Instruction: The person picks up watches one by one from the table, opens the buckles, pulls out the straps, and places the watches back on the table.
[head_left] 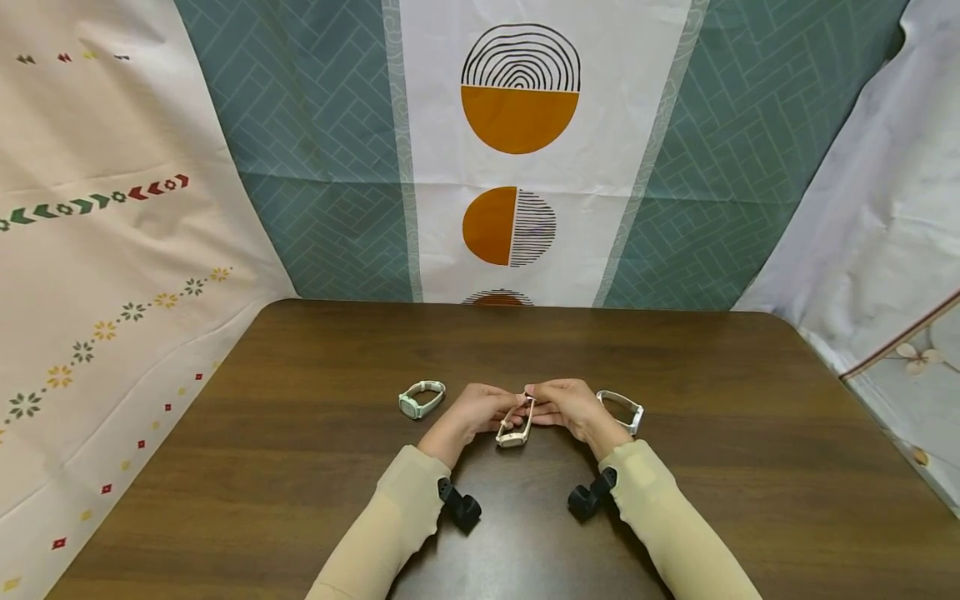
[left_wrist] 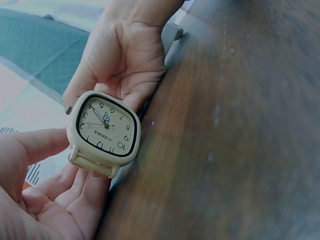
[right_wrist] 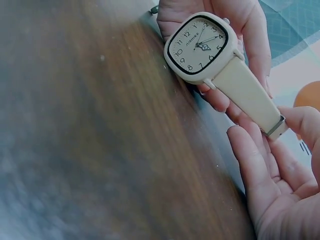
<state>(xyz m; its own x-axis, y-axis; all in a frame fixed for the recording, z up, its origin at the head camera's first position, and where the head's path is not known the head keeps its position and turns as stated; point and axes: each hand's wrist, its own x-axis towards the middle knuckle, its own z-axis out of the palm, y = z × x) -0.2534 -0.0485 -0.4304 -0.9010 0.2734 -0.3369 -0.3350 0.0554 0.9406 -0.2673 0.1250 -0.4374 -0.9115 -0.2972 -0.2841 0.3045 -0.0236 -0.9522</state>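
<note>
Between my two hands hangs a cream wristwatch (head_left: 513, 438), its squarish dial facing me and its strap rising behind in a loop. My left hand (head_left: 474, 414) pinches one side of the strap near its upper end. With thumb and fingers, my right hand (head_left: 573, 408) pinches the strap's buckle end. The right wrist view shows the cream strap (right_wrist: 247, 95) running from the case to a metal buckle (right_wrist: 275, 126) at the right thumb. In the left wrist view the watch's numbered dial (left_wrist: 106, 127) appears upside down; the fingers behind it are partly hidden.
A mint-green watch (head_left: 415, 405) lies left of my left hand on the brown wooden table (head_left: 300, 500). Beside my right wrist lies a white watch (head_left: 632, 414), partly covered by that hand. Patterned cloths (head_left: 322, 150) hang behind the table and at both sides.
</note>
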